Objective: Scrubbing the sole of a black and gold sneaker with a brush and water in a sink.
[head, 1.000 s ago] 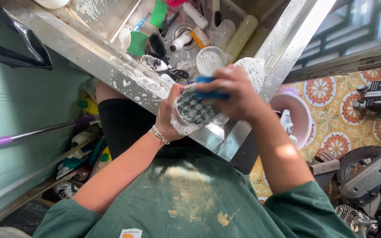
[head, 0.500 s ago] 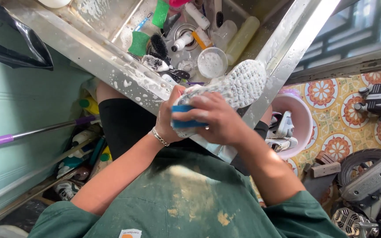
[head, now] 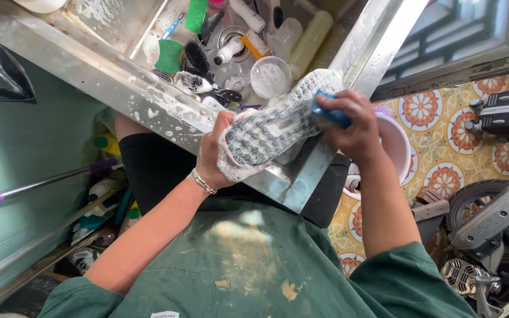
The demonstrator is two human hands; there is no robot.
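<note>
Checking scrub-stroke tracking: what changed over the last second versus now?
The right hand slid the blue brush along the sole from the heel end near the left hand up to the toe end. The shoe stays sole-up, gripped at the heel. The sink and its clutter look unchanged.

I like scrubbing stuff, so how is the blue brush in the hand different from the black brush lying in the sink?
The blue brush is gripped in the right hand and pressed on the soapy shoe sole; the black brush lies loose in the sink, touched by no hand. The blue one is mostly hidden by fingers; the black one shows its bristles. Both are scrubbing brushes.
</note>
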